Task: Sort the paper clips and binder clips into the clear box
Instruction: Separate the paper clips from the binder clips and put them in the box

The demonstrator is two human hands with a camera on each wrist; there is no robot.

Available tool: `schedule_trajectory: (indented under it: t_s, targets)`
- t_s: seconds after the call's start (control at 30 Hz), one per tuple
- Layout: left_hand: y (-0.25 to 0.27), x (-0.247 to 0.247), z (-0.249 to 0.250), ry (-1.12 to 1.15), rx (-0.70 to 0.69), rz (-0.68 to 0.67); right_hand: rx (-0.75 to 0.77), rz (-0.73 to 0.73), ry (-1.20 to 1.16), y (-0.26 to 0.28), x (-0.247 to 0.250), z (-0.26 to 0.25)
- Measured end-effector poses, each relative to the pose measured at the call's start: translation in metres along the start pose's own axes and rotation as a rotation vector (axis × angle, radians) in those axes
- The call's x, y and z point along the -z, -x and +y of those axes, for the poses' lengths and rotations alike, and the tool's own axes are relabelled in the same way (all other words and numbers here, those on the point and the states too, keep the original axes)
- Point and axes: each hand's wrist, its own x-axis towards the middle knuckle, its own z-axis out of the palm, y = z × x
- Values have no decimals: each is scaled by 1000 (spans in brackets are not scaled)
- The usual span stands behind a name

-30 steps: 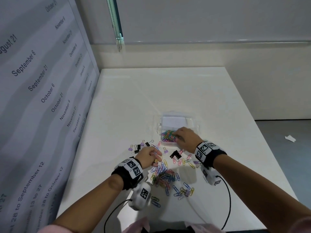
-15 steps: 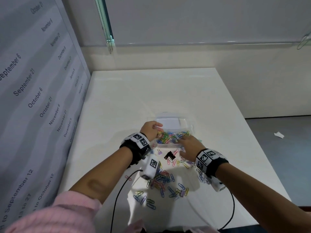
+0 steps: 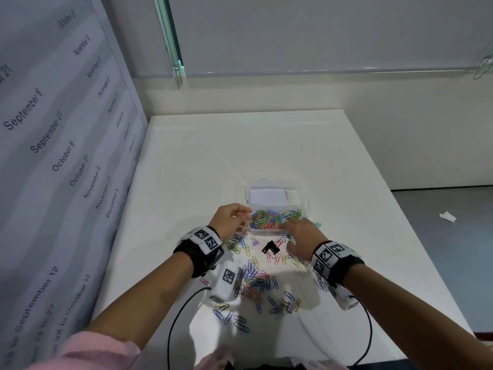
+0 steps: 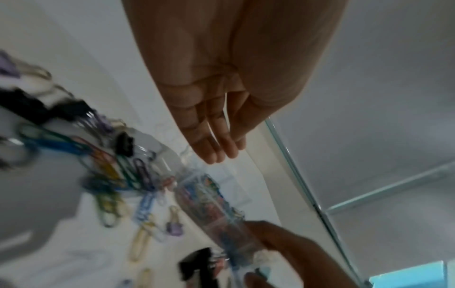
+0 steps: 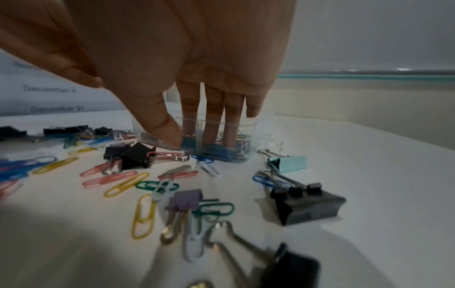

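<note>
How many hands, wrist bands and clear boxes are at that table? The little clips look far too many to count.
Hands: 2, the left hand and the right hand
Wrist bands: 2
Clear box: 1
Total: 5

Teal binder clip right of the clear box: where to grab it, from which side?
Pinch the teal binder clip across its two flat painted faces, coming from above and its right, where the table is bare. It seems to lie with wire handles folded toward the camera over a black binder clip, so the handles are a poorer grip. The right hand is nearest.
</note>
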Motion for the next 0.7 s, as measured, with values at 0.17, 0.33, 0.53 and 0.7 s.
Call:
schedule_trajectory:
  t_s: [0.17,0.33,0.53,0.7]
  targets:
    - [24,19,-31,-555,-21,-77,16,-2,58,-7,0,-11]
    - [37,26,-65,-973,-75,-164,122,220,-60,-5,-9,-39]
    - [58,2,-81,-1155,-168,-133,218,72,-96,7,-32,-67]
    - [67,1,-81,-1170,-203,-109,243,-151,-48,16,-47,-72]
